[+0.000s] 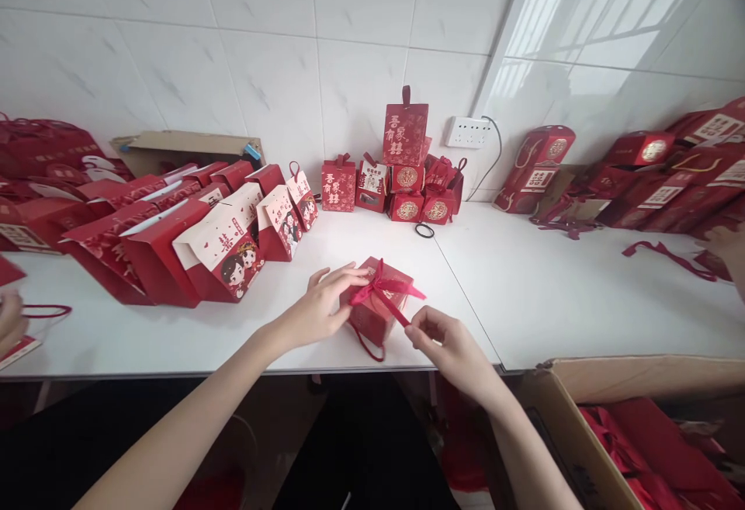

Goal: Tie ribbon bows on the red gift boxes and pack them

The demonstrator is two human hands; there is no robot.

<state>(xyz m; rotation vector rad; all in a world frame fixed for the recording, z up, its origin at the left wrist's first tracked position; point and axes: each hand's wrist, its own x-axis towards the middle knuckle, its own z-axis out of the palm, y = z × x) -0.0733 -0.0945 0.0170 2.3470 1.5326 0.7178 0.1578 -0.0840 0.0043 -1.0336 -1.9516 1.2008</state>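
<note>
Small red gift box (375, 310) near the tabletop (552, 293) front edge, tied with a red ribbon (384, 290). Left hand (317, 312), at the box's 9 o'clock, rests its fingers on the top, grip closed on the bow. Right hand (451, 351), at 4 o'clock, pinches a ribbon tail. Stacked red boxes (407, 172) stand at 12 o'clock; open bags (221, 238) at 10 o'clock.

The small red gift box (375, 304) looks like matt card, tied with a satiny ribbon (385, 291) — faintly sheeny. The white table (552, 293) is smooth; the wall tiles (261, 36) are glossy, marbled. The carton (573, 425) is plain brown corrugated cardboard — dull and rough-edged.
</note>
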